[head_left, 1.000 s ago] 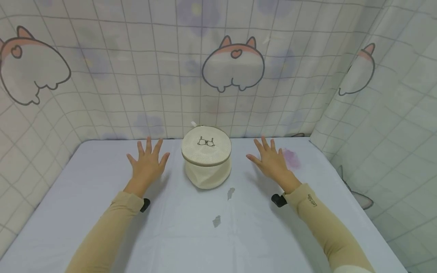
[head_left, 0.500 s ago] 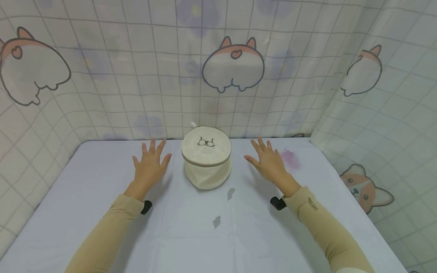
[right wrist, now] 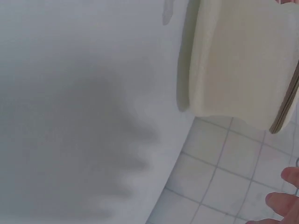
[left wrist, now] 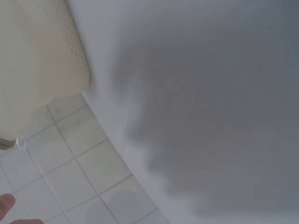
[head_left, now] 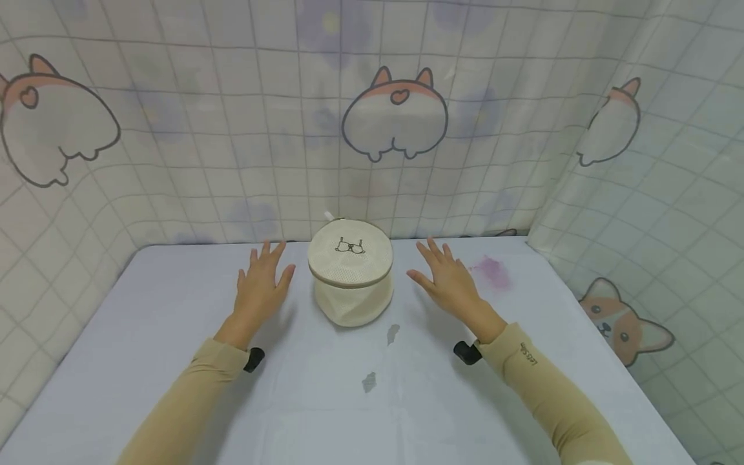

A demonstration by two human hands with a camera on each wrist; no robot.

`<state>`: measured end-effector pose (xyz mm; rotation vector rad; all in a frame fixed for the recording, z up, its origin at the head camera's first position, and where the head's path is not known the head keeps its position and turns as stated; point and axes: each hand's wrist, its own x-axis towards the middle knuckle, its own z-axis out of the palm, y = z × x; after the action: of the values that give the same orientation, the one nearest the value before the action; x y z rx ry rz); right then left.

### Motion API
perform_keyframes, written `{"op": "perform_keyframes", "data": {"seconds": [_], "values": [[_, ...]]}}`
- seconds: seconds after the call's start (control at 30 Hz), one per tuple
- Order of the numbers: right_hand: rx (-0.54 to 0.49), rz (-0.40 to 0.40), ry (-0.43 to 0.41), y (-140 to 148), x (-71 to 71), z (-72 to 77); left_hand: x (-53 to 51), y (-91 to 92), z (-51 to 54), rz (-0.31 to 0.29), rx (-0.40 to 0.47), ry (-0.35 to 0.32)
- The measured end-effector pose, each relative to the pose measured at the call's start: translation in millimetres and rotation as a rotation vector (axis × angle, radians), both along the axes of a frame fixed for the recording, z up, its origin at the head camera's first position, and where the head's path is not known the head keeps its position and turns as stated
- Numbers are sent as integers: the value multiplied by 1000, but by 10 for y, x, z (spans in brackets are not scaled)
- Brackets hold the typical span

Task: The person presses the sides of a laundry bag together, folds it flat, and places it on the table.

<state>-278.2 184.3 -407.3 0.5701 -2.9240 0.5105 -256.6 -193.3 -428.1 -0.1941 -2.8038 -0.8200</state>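
Note:
A round cream mesh bag [head_left: 351,253] with a flat lid and a glasses-like drawing stands near the table's back edge. To its left my left hand [head_left: 259,292] hovers with straight, spread fingers, touching nothing. On its other side my right hand [head_left: 451,284] is held over the table, fingers extended and holding nothing. The left wrist view shows the bag's side [left wrist: 39,56] at upper left and fingertips [left wrist: 6,203] at the lower left. In the right wrist view the bag [right wrist: 243,60] is at upper right, with fingers [right wrist: 282,203] below it.
The white table [head_left: 325,426] bears two small grey patches [head_left: 369,382] and a pink stain [head_left: 493,272]. A checked curtain [head_left: 232,142] with corgi drawings rises behind it and at both sides. A dark cord [head_left: 507,232] lies at the back edge.
Both hands have moved inward, closer to the bag, and their fingers are less widely spread. The curtain at the right has shifted, showing a corgi face. The bag stays in place on the table.

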Motion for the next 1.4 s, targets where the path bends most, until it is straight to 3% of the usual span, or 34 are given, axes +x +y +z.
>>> {"op": "perform_keyframes", "data": {"seconds": [0.37,0.67,0.87,1.4], "values": [[-77,56,54,-125,49,20,-15,87,1,-38,44,86],[-152,58,23,-197,76,10,-7,119,3,-63,113,150],[-221,59,-56,-251,80,42,-24,139,4,-68,185,146],[-420,84,-87,-342,46,68,-75,200,23,-108,363,150]]}}
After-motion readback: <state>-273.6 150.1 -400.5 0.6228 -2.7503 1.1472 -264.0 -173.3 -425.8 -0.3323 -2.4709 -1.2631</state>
